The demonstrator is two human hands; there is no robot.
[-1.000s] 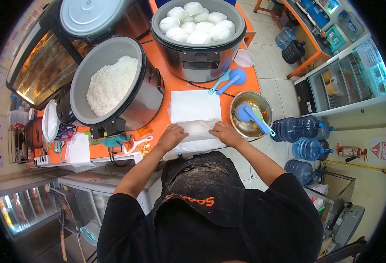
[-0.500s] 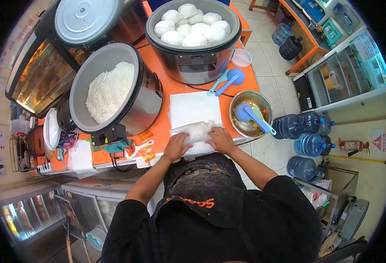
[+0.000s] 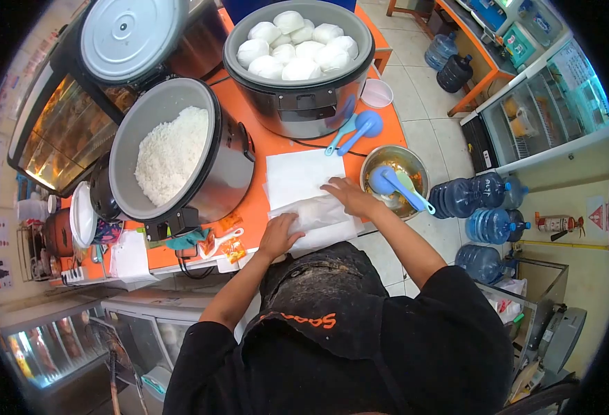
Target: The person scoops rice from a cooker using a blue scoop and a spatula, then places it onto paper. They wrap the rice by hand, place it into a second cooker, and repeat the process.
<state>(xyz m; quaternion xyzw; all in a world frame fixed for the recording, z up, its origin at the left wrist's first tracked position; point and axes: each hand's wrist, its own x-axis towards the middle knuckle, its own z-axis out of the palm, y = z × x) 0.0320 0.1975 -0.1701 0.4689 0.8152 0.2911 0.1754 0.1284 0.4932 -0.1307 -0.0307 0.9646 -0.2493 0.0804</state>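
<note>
In front of my waist a white paper-wrapped bundle [image 3: 311, 213] lies on the orange table, its wrapper partly folded over. My left hand [image 3: 278, 236] is closed around the left end of this bundle, thumb toward me. My right hand [image 3: 349, 196] rests at the bundle's upper right corner with its fingers stretched out over the paper. Behind the bundle lies a stack of flat white paper sheets [image 3: 303, 173]. What is inside the wrapper is hidden.
A large open cooker of white rice [image 3: 173, 152] stands at left. Another cooker [image 3: 301, 111] behind holds several white rounded packets [image 3: 301, 69]. Blue ladles [image 3: 368, 124] lie beside it. A metal bowl [image 3: 415, 162] with a ladle stands at the right table edge.
My right hand has moved up and right, from on top of the bundle to its far right corner. My left hand has shifted slightly along the left end. The camera view has shifted slightly.
</note>
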